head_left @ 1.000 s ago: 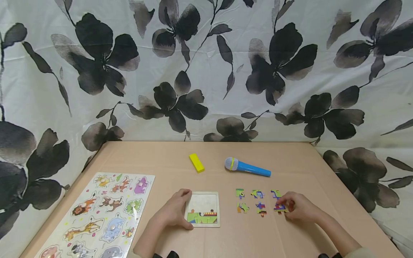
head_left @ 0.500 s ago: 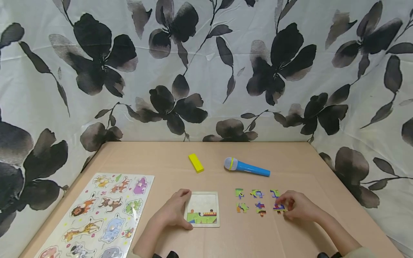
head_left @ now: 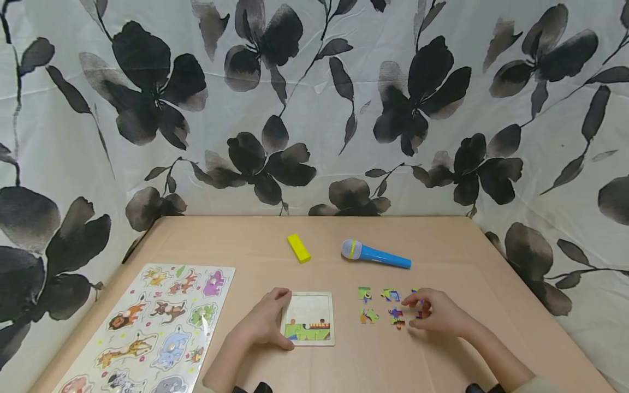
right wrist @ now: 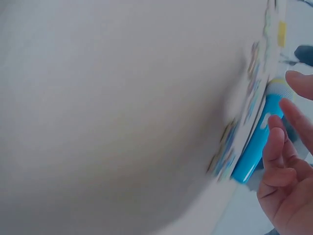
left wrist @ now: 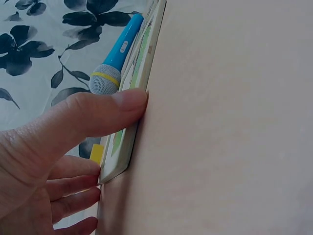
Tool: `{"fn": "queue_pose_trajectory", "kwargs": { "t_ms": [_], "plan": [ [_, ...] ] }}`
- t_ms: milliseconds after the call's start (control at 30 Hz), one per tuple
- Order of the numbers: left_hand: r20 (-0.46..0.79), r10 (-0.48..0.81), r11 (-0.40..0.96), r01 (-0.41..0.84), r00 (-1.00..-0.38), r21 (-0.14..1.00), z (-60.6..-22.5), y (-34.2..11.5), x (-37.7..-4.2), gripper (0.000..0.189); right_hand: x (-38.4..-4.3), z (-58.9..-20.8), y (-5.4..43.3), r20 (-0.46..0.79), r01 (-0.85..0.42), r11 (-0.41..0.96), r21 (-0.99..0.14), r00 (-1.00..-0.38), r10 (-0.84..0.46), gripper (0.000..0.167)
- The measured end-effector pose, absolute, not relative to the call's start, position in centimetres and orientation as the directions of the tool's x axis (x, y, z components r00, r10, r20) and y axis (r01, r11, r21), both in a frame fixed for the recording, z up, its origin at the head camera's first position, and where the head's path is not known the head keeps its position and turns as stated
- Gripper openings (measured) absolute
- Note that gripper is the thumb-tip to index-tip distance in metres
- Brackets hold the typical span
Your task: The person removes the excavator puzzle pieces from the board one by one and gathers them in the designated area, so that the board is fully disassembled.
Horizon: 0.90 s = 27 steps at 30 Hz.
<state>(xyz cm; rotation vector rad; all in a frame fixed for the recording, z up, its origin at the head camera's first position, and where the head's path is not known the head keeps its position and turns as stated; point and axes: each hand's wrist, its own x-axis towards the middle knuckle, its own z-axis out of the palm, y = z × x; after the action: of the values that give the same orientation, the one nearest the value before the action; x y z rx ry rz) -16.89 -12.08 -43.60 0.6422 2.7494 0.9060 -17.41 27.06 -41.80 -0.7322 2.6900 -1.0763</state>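
Left hand [head_left: 265,321] gripped the puzzle board [head_left: 309,307] by its nine-o'clock edge. Right hand [head_left: 442,314], slack and unladen, hovered near the puzzle pieces [head_left: 396,315], which lay at three o'clock from the board.

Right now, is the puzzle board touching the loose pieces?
Apart. The head view shows it: a strip of table lies between the board and the nearest loose pieces.
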Motion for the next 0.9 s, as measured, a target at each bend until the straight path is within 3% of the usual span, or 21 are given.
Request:
{"fn": "queue_pose_trajectory", "kwargs": {
  "t_ms": [600, 900],
  "plan": [
    [-0.039, 0.448, 0.723, 0.337, -0.893, 0.603, -43.9, -12.2, -17.0, 0.104, -17.3, -42.3, 21.1, 0.054, -0.406, 0.576, -0.709, -0.846, -0.53, 0.031],
    [-0.028, 0.454, 0.725, 0.35, -0.891, 0.593, -44.3, -12.4, -17.0, 0.104, -17.1, -43.1, 17.5, -0.004, -0.363, 0.588, -0.722, -0.848, -0.529, 0.033]
  ]
}}
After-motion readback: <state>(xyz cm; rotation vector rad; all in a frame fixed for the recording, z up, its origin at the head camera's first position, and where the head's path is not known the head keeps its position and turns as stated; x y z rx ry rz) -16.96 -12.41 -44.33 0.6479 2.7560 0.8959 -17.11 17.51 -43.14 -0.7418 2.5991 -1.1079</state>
